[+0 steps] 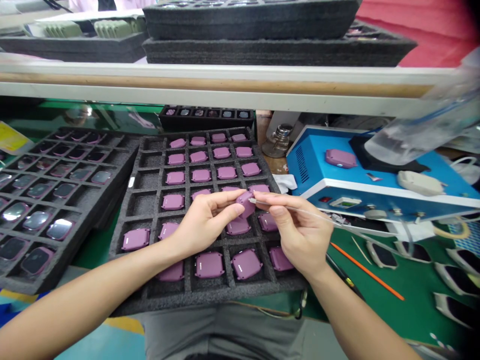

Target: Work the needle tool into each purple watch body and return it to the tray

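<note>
Head view: purple case [245,204] pinched by left hand [204,222]; thin probe [285,206] held narrowly by right hand [300,232], tip at case. Slip could scratch case.

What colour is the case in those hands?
The case is pinkish purple, best seen in the head view.

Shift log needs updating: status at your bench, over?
Left hand: grip on mauve casing, held tilted. Right hand: pinching thin tube, tip at casing edge. Black foam tray of casings directly below, nothing between.
</note>
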### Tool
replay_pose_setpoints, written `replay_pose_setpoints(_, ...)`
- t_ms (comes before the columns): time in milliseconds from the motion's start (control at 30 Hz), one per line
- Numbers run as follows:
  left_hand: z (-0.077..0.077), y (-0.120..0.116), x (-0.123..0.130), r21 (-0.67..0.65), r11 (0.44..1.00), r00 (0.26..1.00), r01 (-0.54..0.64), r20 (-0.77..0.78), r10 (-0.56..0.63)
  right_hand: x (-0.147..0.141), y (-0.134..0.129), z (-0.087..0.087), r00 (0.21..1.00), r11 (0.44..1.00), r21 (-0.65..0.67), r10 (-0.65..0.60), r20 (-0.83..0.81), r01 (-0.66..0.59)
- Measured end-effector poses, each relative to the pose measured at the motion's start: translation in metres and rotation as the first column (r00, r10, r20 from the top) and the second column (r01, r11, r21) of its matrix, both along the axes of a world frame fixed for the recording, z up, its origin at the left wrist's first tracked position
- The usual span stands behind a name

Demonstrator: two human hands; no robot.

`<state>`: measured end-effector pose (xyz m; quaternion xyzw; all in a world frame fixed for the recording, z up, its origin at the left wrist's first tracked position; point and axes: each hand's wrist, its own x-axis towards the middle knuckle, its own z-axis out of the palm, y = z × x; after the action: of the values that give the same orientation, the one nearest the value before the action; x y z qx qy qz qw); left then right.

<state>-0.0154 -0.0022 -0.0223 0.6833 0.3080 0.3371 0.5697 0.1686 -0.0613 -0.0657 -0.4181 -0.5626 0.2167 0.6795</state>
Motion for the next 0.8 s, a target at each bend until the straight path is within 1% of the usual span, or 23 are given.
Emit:
replay_pose_setpoints(333, 0.0021, -0.0005, 0.0009, -0.007, 1.0, 1.0, -0.012, -0.02, 0.012, -0.0001, 0.0005, -0.001, 0.999, 0.999, -0.015, 0.041, -0.032, -0.042)
replay_pose_setpoints(600, 0.0051, 0.0026, -0.0017, 0.079, 0.991, 0.979, -0.111, -0.161, 0.123, -0.0004, 0.0062, 0.0029, 0.994, 0.996, -0.008, 0.088, -0.063, -0.088)
replay_pose_setpoints(800, 0.006, 0.0045, -0.0019, 0.105, 0.986, 0.965, -0.13, -0.216, 0.15, 0.0012, 0.0087, 0.0032, 0.991, 0.994, -0.017, 0.109, -0.072, -0.111)
